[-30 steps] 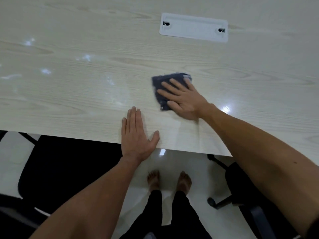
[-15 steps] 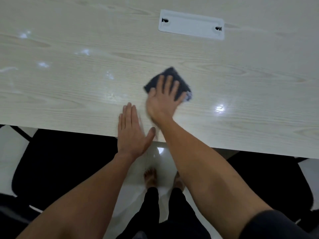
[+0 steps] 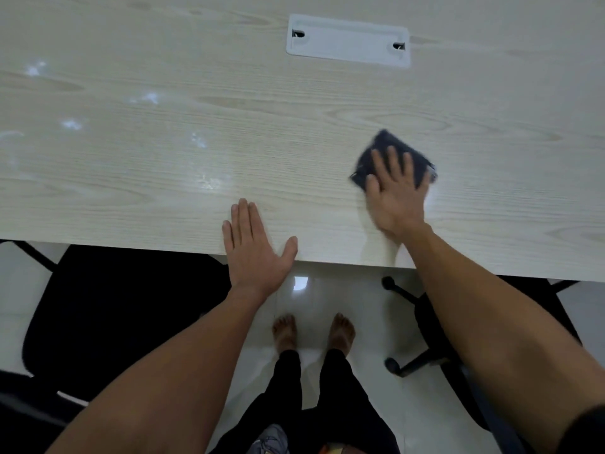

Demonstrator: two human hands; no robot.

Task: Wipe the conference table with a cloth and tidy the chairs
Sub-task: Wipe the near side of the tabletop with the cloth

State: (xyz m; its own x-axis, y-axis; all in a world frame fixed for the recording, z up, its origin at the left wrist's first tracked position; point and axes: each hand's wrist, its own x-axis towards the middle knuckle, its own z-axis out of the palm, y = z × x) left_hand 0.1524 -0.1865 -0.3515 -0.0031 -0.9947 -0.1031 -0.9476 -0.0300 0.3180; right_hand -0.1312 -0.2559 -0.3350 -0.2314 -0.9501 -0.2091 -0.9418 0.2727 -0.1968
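Bare feet and dark trousers are seen nearest, planted on a pale glossy floor between two black office chairs. One chair is seen on the left with its seat partly tucked under the table edge; the other chair is seen on the right, mostly hidden behind the right forearm, with wheeled legs showing beside it

Further out, the left hand is laid flat at the near edge of the tabletop, palm down, fingers straight and held together, thumb spread to the side; nothing is held by it. To its right and a little deeper in, the right hand is pressed palm down onto a dark blue cloth, fingers spread and extended over the fabric. The cloth is lying flat on the tabletop, folded into a rough square with one corner pointing away, and its far corner and side edges are left uncovered beyond the fingertips. Hand and cloth are slightly blurred

Pale smears and bright glints are seen on the light wood-grain surface to the left. At the far side, a white rectangular cable cover is set flush into the tabletop, with a small dark notch at each end
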